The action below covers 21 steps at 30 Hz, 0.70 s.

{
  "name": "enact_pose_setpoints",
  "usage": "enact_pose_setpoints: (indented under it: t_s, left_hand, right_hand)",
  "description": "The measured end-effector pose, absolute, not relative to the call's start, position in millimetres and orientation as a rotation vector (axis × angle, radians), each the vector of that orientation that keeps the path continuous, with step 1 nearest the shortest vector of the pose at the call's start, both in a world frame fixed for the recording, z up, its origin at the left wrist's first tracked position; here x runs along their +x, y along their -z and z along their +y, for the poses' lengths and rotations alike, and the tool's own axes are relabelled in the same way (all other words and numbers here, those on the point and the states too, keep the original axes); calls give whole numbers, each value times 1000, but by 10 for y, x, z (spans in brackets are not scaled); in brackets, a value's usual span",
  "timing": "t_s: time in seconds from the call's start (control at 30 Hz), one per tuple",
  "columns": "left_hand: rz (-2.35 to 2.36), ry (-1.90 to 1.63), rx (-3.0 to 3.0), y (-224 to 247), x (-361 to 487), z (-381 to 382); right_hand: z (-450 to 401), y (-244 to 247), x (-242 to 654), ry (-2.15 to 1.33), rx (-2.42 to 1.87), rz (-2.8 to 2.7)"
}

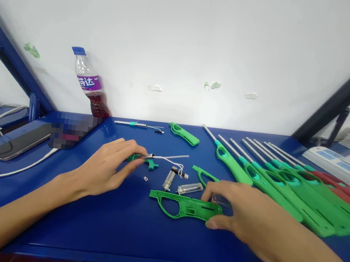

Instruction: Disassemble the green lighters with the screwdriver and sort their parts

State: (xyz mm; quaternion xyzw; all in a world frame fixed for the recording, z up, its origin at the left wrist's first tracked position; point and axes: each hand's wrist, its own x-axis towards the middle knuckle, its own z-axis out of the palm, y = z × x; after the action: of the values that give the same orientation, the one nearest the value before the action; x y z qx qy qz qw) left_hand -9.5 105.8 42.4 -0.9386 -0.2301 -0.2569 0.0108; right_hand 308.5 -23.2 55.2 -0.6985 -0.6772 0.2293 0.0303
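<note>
Head view: my right grip (239,206) pinches the right end of this green lighter half-shell (198,210), lower centre, long axis running left-right; up and left, my left grip (110,165) clamps the white-wired igniter (150,156).

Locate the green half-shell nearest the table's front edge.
In the head view, that half-shell lies just right of centre, its right end at the right hand and two clear cartridges just beyond it.

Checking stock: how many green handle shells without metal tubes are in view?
3: near shell at the right hand, middle shell partly hidden behind it, far shell near the wall. That hand may hide more.
</note>
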Motion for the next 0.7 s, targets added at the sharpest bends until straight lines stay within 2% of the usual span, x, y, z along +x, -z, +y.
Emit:
enact_pose_setpoints:
  t_s: [0.2,0.4,0.53,0.7]
  left_hand:
    - [-913,728,-2821,-517,-219,1535]
    - [-951,495,-2897,-586,-291,2164]
    - [-970,341,-2931,-464,-258,2434]
    - [-1005,379,-2844,-266,-213,2600]
  right_hand:
    - [-237,-646,3017,-705,-2159,-2079]
    - [-244,-693,2996,-727,-2133,-2049]
    - [-241,-682,2997,-699,-2087,-2058]
    - [-262,-728,2982,-706,-2081,-2055]
